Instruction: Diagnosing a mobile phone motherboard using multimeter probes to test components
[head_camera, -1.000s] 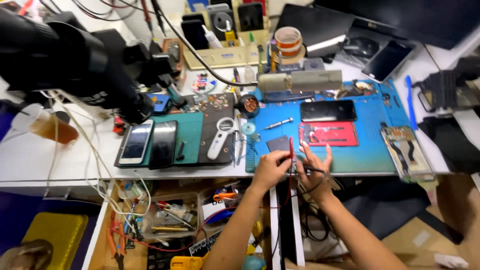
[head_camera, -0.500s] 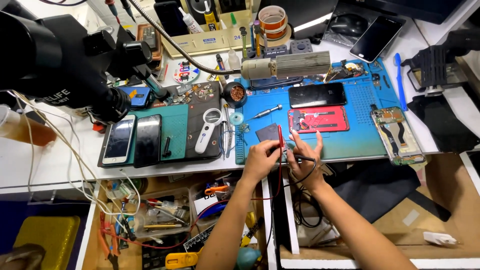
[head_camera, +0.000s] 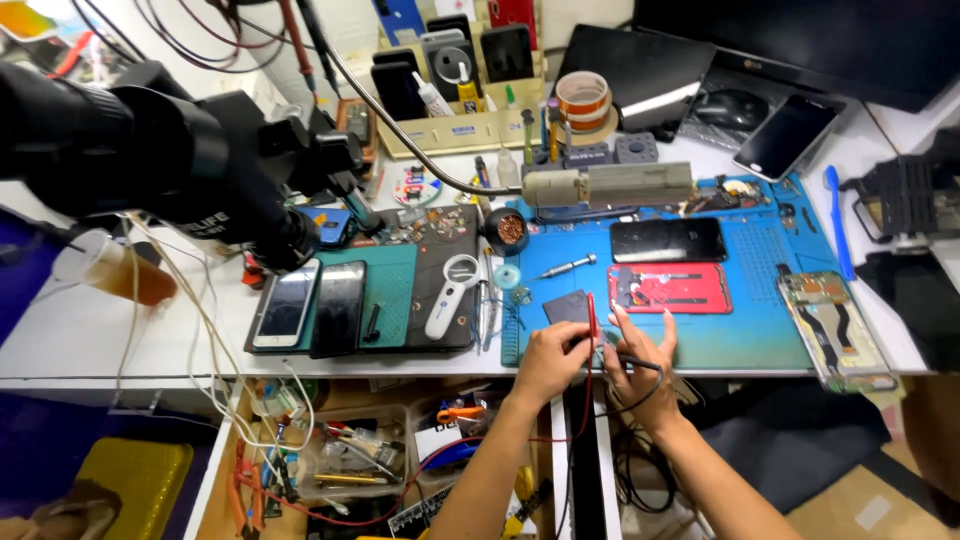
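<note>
On the blue mat (head_camera: 760, 340), left hand (head_camera: 548, 358) grips red probe (head_camera: 592, 318).

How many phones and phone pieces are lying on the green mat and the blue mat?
Green mat:
White-framed phone: 1
Black phone: 1
Blue mat:
Black phone: 1
Red phone piece: 1
Small dark piece by the hands: 1
Total: 5

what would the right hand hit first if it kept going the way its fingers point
Probably the red phone back cover: the right hand has its fingers aimed up the blue mat toward it, though height above the mat is unclear.
</note>
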